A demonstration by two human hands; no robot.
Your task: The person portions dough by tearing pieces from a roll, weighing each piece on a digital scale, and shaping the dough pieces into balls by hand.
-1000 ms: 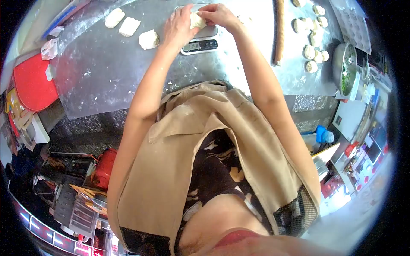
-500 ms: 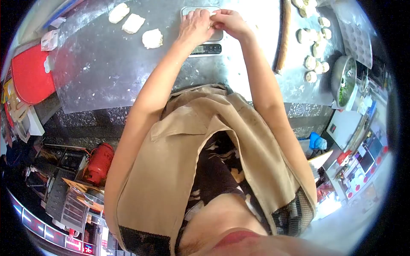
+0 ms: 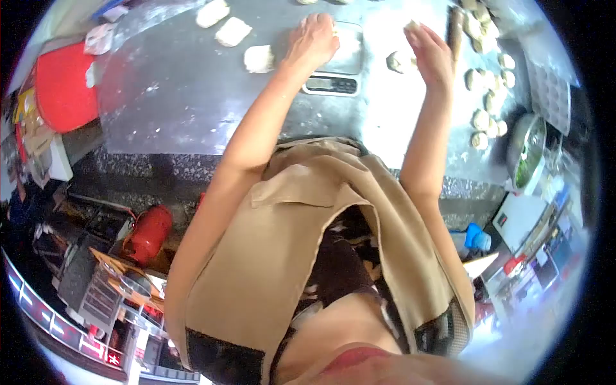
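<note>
A kitchen scale (image 3: 350,59) with a dark display lies on the floury metal table (image 3: 192,102). My left hand (image 3: 314,40) is at the scale's left side, fingers curled; a pale bit shows at the fingertips, but what they hold is mostly hidden. Off to the right, my right hand (image 3: 431,54) pinches a small pale piece of dough (image 3: 412,25). Just left of that hand, a dough lump (image 3: 398,62) rests on the table. Larger dough pieces (image 3: 259,59) sit left of my left hand.
A rolling pin (image 3: 456,32) lies right of my right hand. Beyond it are several small dough pieces (image 3: 491,102), a moulded tray (image 3: 550,93) and a metal bowl (image 3: 527,154) with green bits. A red board (image 3: 67,86) is at the left.
My right hand has left the scale and moved right with a small piece of dough. A dough lump now lies beside it. My left hand stays near the scale; the view has shifted.
</note>
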